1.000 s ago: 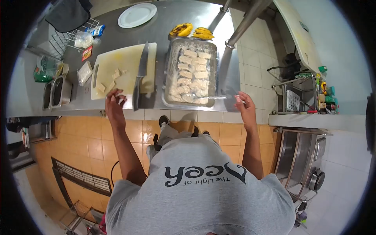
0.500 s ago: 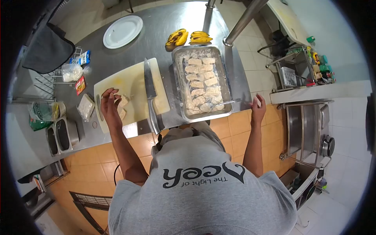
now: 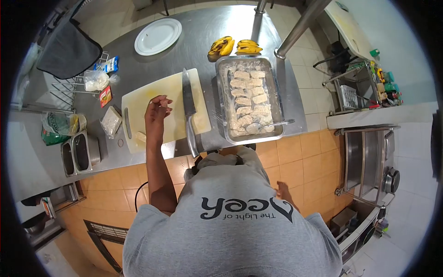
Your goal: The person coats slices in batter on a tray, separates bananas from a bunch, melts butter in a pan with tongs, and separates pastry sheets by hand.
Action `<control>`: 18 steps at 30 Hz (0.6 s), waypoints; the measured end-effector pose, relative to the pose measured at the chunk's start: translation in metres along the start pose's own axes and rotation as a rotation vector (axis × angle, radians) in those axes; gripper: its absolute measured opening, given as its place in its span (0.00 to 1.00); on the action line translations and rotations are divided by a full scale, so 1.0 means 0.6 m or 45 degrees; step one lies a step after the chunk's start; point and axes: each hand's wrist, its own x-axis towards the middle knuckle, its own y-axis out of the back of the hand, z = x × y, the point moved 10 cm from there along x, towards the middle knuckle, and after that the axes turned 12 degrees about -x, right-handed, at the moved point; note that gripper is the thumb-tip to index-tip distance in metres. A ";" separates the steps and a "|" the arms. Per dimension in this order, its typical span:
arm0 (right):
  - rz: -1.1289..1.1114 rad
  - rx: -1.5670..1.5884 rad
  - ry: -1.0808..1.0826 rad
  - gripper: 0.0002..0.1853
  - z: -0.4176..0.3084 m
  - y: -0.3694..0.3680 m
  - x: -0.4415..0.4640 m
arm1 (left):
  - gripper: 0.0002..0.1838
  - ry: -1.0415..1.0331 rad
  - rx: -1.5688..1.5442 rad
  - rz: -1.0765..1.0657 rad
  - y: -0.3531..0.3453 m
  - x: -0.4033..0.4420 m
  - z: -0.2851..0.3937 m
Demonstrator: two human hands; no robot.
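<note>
My left hand (image 3: 158,111) is above the white cutting board (image 3: 177,85), fingers curled inward; what they hold, if anything, is hidden. Close to its wrist, a small pale food piece (image 3: 141,137) lies on the board. A large knife (image 3: 188,99) rests along the board's right part, its handle past the front edge. My right hand (image 3: 284,190) hangs low beside my body, away from the table, fingers loosely extended and partly behind my shirt. The metal tray (image 3: 279,99) holds rows of pale coated pieces (image 3: 243,100), with a spoon (image 3: 272,124) lying across its front part.
Bananas (image 3: 221,47) sit behind the tray and a white plate (image 3: 158,37) at the back. On the left are a plastic-wrapped block (image 3: 111,122), a red packet (image 3: 105,97), a wire rack (image 3: 64,90) and metal containers (image 3: 80,152). A metal post (image 3: 300,32) rises at the back right.
My left hand has moved right across the board, its fingers more curled, uncovering one piece. My right hand has dropped from beside the tray to my side. The view has shifted slightly.
</note>
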 end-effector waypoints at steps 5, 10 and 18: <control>-0.117 0.035 0.070 0.15 0.037 -0.047 0.021 | 0.16 -0.108 0.185 -0.030 0.017 -0.005 0.011; 0.069 0.093 0.232 0.14 -0.029 -0.007 0.040 | 0.17 -0.224 0.407 0.232 0.110 -0.017 0.058; 0.123 0.163 0.530 0.12 -0.196 0.088 0.033 | 0.18 -0.403 1.101 0.331 0.172 -0.063 0.076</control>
